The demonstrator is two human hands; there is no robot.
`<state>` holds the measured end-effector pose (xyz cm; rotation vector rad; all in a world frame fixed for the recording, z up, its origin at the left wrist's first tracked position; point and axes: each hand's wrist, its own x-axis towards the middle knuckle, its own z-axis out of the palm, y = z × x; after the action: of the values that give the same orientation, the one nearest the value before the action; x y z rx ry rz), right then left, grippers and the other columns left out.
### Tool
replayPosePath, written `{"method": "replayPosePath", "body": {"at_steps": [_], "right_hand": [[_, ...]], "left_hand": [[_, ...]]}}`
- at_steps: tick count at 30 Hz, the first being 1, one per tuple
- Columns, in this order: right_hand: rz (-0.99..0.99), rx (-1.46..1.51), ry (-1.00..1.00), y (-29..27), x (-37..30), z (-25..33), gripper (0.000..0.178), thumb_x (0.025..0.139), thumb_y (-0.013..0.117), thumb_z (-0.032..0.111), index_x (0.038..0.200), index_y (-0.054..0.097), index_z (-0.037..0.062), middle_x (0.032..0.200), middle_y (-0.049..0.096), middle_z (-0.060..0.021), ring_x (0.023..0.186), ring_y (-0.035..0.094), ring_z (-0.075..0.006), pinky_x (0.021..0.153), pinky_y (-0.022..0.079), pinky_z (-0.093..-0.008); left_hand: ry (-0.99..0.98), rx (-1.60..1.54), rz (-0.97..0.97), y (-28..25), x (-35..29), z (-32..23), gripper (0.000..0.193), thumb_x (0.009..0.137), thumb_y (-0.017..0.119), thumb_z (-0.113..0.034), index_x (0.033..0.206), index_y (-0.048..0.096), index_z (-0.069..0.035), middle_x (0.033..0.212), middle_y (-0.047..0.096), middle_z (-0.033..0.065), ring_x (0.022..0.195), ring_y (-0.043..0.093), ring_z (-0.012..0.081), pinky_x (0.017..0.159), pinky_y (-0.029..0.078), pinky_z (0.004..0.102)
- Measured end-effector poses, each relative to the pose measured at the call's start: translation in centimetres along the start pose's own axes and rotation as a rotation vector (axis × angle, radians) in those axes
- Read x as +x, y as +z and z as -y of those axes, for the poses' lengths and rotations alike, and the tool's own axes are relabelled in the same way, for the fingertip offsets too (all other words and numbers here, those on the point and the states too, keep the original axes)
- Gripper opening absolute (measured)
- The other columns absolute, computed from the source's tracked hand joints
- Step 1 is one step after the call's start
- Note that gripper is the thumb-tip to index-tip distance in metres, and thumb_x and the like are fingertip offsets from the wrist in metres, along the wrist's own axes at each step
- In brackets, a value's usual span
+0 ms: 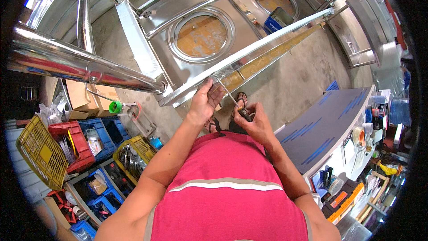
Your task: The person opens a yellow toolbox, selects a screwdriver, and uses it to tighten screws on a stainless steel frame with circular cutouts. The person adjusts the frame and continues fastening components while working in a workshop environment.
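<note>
In my right hand (pixel 257 122) is a screwdriver, my fingers wrapped round its dark handle (pixel 243 114). Its long thin shaft (pixel 228 93) slants up and left to the front edge of a shiny steel frame (pixel 200 80). My left hand (pixel 206 100) is at that same edge, beside the shaft's tip, with thumb and fingers curled; whatever they pinch is hidden. Behind the edge lies a steel panel (pixel 156 20) with a round rimmed opening (pixel 171 44). The screwdriver's tip meets the edge too small to make out.
A thick polished tube (pixel 89 64) crosses at the left. A blue container (pixel 278 20) sits near the second round opening. Yellow (pixel 42 151), red (pixel 71 145) and blue crates of parts stand at the lower left. A grey-topped table (pixel 321 125) with tools along its far side is on the right.
</note>
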<state>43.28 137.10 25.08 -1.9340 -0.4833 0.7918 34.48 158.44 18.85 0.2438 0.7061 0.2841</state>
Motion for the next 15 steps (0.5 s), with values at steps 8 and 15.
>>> {"method": "replayPosePath", "body": {"at_steps": [8,15], "right_hand": [[0.02,-0.045,0.19,0.6,-0.4,-1.6,0.03,0.096,0.074,0.026,0.1,0.062,-0.0012,0.085,0.063,-0.0041,0.072,0.058,-0.0111,0.065,0.048,-0.0271],[-0.074,-0.026,-0.123,0.4,-1.3,-1.0,0.029,0.101,0.065,0.029,0.104,0.063,-0.0005,0.084,0.063,-0.0015,0.075,0.058,-0.0119,0.068,0.048,-0.0297]], "left_hand": [[-0.034,0.0,-0.044,0.0,-0.1,-0.4,0.014,0.101,0.067,-0.023,0.11,0.063,-0.013,0.096,0.072,0.0043,0.091,0.074,0.021,0.077,0.065,0.037],[-0.039,-0.014,-0.036,0.0,-0.1,-0.5,0.013,0.101,0.067,-0.023,0.109,0.064,-0.013,0.097,0.072,0.0047,0.093,0.073,0.0208,0.076,0.064,0.0369]]}}
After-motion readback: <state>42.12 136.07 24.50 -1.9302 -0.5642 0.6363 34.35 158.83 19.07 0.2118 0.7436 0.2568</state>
